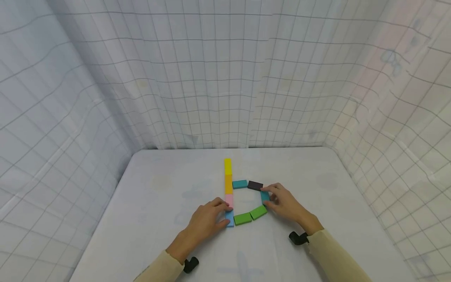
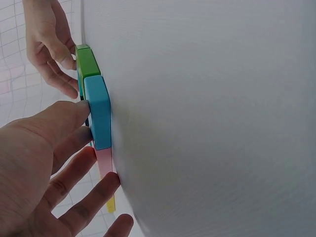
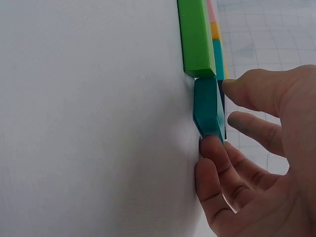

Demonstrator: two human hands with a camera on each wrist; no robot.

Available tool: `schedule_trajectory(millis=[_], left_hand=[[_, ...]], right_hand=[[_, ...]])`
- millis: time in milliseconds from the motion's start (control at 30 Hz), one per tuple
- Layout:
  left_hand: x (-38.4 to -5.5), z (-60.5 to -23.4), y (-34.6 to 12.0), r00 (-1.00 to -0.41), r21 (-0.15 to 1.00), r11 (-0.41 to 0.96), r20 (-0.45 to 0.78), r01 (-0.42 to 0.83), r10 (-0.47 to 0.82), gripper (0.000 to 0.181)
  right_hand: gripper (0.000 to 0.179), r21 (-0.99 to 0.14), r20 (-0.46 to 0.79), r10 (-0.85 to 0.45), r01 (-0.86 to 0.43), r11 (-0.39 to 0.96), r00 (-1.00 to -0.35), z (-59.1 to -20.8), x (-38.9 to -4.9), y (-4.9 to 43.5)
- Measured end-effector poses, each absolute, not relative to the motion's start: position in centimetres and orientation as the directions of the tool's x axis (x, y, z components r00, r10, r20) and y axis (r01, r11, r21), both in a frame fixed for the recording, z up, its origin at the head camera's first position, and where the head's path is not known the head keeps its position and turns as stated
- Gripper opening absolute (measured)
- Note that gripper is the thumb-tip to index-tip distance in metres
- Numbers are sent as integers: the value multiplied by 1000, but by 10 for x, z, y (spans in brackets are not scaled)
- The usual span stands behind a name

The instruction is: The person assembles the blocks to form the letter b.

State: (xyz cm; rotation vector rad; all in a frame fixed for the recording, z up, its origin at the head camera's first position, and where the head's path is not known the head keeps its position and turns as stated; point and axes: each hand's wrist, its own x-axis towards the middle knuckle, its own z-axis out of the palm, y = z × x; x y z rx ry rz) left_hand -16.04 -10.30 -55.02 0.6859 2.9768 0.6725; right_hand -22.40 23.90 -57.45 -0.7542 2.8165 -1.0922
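Note:
Flat coloured blocks lie end to end on the white table, a straight column with a rounded loop at its right. My left hand (image 1: 208, 219) rests at the column's lower part, thumb and fingertips touching the light blue block (image 2: 100, 116) and the pink block (image 1: 229, 199). Its fingers are spread and relaxed. At the loop's right side my right hand (image 1: 287, 203) pinches a teal block (image 3: 206, 103) between thumb and fingers. That block sits between a green block (image 1: 258, 212) and a black block (image 1: 255, 185).
Above the pink block, the column continues with an orange block (image 1: 228, 184) and a yellow block (image 1: 228, 166). Another teal block (image 1: 240, 184) and a second green block (image 1: 242, 219) adjoin the column. Grid-patterned white curtains (image 1: 204, 78) surround the table (image 1: 158, 203).

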Motion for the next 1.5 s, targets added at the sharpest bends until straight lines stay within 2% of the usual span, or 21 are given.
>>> schedule_trajectory(millis=[400, 1133, 1267, 1500], left_hand=[[-167, -551, -98, -885, 351, 817, 89, 457, 457, 37], [-171, -554, -90, -865, 315, 808, 113, 498, 489, 41], [-171, -555, -92, -872, 338, 807, 121, 485, 474, 41], [-172, -555, -116, -914, 363, 839, 157, 406, 375, 41]], right_hand=[[46, -631, 157, -438, -431, 645, -885, -573, -222, 251], [48, -633, 177, -394, -411, 656, -902, -575, -213, 263], [49, -631, 174, -376, -396, 667, -910, -575, -211, 265], [48, -603, 206, -333, -387, 697, -920, -576, -202, 275]])
